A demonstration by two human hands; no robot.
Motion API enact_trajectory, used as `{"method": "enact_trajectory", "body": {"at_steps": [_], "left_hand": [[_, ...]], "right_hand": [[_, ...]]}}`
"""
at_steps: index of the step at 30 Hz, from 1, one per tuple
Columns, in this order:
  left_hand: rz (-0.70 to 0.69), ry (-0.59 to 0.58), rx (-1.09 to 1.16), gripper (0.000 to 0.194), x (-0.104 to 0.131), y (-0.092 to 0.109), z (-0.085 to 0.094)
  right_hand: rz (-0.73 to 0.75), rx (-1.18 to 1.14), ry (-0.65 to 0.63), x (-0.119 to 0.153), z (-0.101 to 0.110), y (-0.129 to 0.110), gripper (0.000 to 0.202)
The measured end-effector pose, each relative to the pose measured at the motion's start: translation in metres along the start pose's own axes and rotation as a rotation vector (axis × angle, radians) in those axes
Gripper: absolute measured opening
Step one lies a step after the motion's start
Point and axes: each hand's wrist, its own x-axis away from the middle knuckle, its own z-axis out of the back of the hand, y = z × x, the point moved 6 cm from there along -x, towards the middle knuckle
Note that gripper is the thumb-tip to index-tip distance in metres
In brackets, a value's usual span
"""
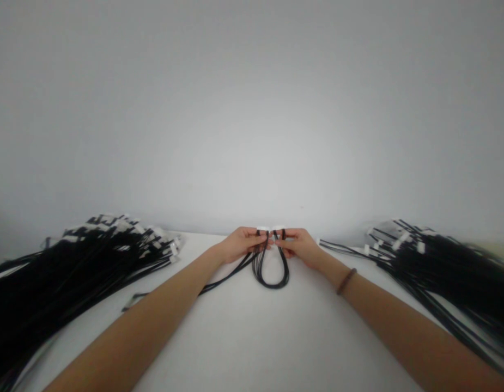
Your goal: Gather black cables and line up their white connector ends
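Above the desk (pixel 301 337), the left hand (pixel 237 244) and right hand (pixel 303 246) each grip a white end of a looped cable (pixel 272 286), fingertips blurred. Its tail, apparently under the left forearm (pixel 162 316), could snag and tug it loose.

This looks like a workshop bench: a white table (pixel 301 337) with big heaps of black cables (pixel 84 267) at lower left and lower right.

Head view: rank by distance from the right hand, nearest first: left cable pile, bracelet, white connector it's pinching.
1. White connector: in the fingers of the right hand.
2. Bracelet: on the right wrist.
3. Left cable pile: across the table, beyond the left hand.
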Motion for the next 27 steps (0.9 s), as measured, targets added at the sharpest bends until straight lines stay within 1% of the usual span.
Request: {"method": "enact_trajectory", "body": {"at_steps": [5, 9, 16, 27], "left_hand": [[0.020, 0.011, 0.007, 0.030, 0.0014, -0.0010, 0.0022], [0.017, 0.026, 0.053, 0.028, 0.0012, -0.0022, 0.0056], [0.000, 0.017, 0.080, 0.023, 0.0010, -0.0020, 0.0052], [0.009, 0.023, 0.075, 0.022, 0.0003, -0.0029, 0.0057]], "right_hand": [[-0.001, -0.002, -0.004, 0.0005, -0.0003, 0.0000, 0.041], [-0.013, 0.012, 0.024, 0.0003, 0.0009, 0.0006, 0.042], [0.005, 0.064, 0.007, -0.0007, -0.0007, 0.0003, 0.034], [0.003, 0.058, -0.003, -0.0005, -0.0016, 0.0001, 0.035]]}}
